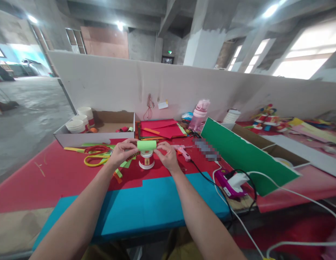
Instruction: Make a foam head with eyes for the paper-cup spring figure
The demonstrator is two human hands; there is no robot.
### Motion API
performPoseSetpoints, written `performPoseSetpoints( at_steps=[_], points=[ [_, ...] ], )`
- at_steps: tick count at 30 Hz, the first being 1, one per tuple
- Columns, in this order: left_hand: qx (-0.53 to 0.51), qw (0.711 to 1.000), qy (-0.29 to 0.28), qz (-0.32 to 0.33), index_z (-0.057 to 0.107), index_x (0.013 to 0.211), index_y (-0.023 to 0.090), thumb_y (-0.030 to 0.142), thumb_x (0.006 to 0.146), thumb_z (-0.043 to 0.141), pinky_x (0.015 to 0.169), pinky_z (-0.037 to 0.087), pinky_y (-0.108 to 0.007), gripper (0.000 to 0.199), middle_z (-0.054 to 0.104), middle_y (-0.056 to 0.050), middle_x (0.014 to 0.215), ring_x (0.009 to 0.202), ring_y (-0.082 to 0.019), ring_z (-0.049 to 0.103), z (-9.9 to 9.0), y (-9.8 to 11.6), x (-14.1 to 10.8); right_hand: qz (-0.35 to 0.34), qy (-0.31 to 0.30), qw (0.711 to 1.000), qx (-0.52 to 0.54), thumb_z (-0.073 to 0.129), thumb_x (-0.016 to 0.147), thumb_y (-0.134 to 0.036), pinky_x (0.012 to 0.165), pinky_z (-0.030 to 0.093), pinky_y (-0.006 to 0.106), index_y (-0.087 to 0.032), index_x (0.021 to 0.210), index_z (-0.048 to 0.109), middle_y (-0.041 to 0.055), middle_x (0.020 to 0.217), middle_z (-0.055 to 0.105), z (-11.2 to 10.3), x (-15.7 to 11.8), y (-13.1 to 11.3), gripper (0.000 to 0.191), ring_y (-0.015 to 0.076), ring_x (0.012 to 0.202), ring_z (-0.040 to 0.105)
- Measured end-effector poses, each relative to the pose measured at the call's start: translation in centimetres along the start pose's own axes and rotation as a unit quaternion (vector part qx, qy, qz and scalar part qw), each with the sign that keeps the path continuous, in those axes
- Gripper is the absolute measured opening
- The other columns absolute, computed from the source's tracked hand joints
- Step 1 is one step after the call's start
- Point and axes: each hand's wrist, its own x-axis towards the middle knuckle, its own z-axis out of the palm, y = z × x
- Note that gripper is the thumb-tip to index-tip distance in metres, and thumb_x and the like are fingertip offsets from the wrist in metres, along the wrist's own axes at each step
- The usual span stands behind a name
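Note:
A light green paper roll (pixel 146 145) lies sideways on top of an upturned red-and-white paper cup (pixel 146 161). My left hand (pixel 124 151) pinches the roll's left end, while my right hand (pixel 167 156) has its fingers closed at the right end. The cup stands on the red table cover, between my two hands. Beside my left hand are yellow-handled scissors (pixel 95 161) and strips of coloured paper (pixel 118 174). Just right of my right hand lies a pink glue gun (pixel 183 152) with a black cord.
A cardboard box (pixel 94 139) with paper cups stands back left. Red paper sheets (pixel 162 128) and a pink bottle (pixel 199 115) are at the back. To the right are a green-sided box (pixel 244 155), a purple power strip (pixel 229 185) and loose white cables. Blue sheeting (pixel 162 202) covers the front edge.

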Motion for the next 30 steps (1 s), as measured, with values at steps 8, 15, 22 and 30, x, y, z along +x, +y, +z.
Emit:
performPoseSetpoints(
  at_steps=[8,15,22,30],
  points=[
    [0.0,1.0,-0.001,-0.006,0.076,0.069,0.02,0.039,0.065,0.077,0.082,0.049,-0.036,0.019,0.065,-0.011,0.108,0.099,-0.026,0.061,-0.06,-0.4,0.1,0.006,-0.011,1.0,0.007,0.064,0.078,-0.027,0.077,0.048,0.032,-0.022,0.07,0.064,0.0026,0.079,0.061,-0.03,0.01,0.07,0.01,0.0186,0.082,0.06],
    [0.004,1.0,-0.002,-0.007,0.076,0.07,0.02,0.038,0.066,0.077,0.081,0.049,-0.035,0.018,0.065,-0.01,0.109,0.099,-0.026,0.061,-0.1,-0.7,0.02,0.005,-0.011,1.0,0.007,0.063,0.078,-0.027,0.078,0.048,0.032,-0.022,0.072,0.063,0.0027,0.081,0.061,0.08,-0.02,0.41,0.008,0.0183,0.082,0.06],
    [0.003,1.0,-0.006,-0.015,0.076,0.071,0.02,0.038,0.066,0.077,0.079,0.05,-0.034,0.018,0.065,-0.01,0.11,0.099,-0.026,0.061,-0.19,-0.94,0.05,0.007,-0.01,1.0,0.006,0.063,0.078,-0.027,0.078,0.048,0.032,-0.022,0.071,0.063,0.0025,0.08,0.061,0.14,-0.02,0.43,0.009,0.0184,0.082,0.06],
    [-0.004,1.0,-0.012,-0.011,0.076,0.071,0.02,0.036,0.068,0.076,0.079,0.049,-0.034,0.016,0.064,-0.01,0.11,0.1,-0.026,0.06,-0.15,-0.72,-0.05,0.004,-0.006,1.0,0.007,0.064,0.077,-0.025,0.078,0.048,0.031,-0.021,0.071,0.063,0.0024,0.08,0.06,0.13,-0.03,0.48,0.007,0.0179,0.081,0.06]
  ],
)
